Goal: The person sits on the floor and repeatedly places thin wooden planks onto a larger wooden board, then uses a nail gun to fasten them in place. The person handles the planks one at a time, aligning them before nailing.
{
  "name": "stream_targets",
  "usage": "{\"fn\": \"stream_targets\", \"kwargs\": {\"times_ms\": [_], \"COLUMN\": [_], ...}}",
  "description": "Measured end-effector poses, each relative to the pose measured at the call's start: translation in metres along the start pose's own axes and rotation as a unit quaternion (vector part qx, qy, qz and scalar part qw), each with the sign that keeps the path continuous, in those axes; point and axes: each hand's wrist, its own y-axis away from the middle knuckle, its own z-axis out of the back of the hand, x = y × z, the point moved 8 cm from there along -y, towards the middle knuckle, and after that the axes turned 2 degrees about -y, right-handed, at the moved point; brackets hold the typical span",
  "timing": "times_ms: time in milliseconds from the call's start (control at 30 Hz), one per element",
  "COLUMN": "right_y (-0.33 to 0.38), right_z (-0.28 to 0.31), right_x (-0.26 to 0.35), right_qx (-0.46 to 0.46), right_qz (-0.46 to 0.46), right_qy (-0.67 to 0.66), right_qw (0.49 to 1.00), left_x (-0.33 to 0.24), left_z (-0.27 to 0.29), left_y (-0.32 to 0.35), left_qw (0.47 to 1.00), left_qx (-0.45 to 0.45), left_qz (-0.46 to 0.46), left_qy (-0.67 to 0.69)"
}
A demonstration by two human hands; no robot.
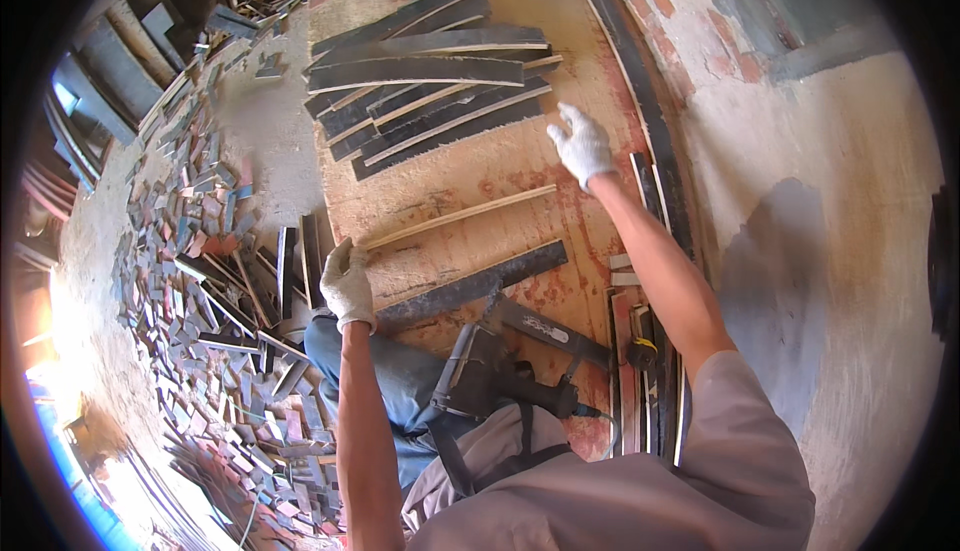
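Note:
My left hand (pixel 347 286), in a white work glove, is closed at the left end of a thin plywood strip (pixel 465 214). That strip reaches across the wooden board, its pale edge facing up. My right hand (pixel 583 146), gloved too, is raised beyond the strip's right end with its fingers apart and nothing in them. Nearer to me lies a flat dark strip (pixel 480 284), its left part close to my left wrist. A dark nail gun (pixel 500 366) rests by my lap, its long magazine pointing right.
Dark-faced plywood strips (pixel 430 81) are piled on the far part of the board (pixel 440 176). Many offcuts (pixel 215 351) litter the floor on the left. More strips and a tape measure (pixel 641 354) lie at right, beside a stained wall (pixel 830 171).

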Motion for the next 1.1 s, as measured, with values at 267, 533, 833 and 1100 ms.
{"fn": "stream_targets", "kwargs": {"times_ms": [267,533,833,1100], "right_y": [-0.083,-0.037,0.038,0.046], "right_z": [-0.068,-0.053,-0.005,-0.032], "right_x": [-0.032,-0.053,0.001,0.018], "right_qx": [0.084,0.1,0.196,0.292], "right_qz": [-0.238,-0.283,-0.052,-0.049], "right_qy": [0.042,-0.329,-0.181,-0.174], "right_qw": [0.967,0.895,0.962,0.939], "left_x": [0.011,0.008,0.014,-0.006], "left_z": [0.009,-0.003,-0.005,-0.003], "left_y": [-0.001,0.001,-0.005,0.003], "left_qw": [1.0,1.0,0.999,1.0], "left_qx": [-0.008,0.005,0.02,-0.006], "left_qz": [0.018,0.011,0.002,-0.003], "left_qy": [0.016,0.019,0.037,0.029]}}
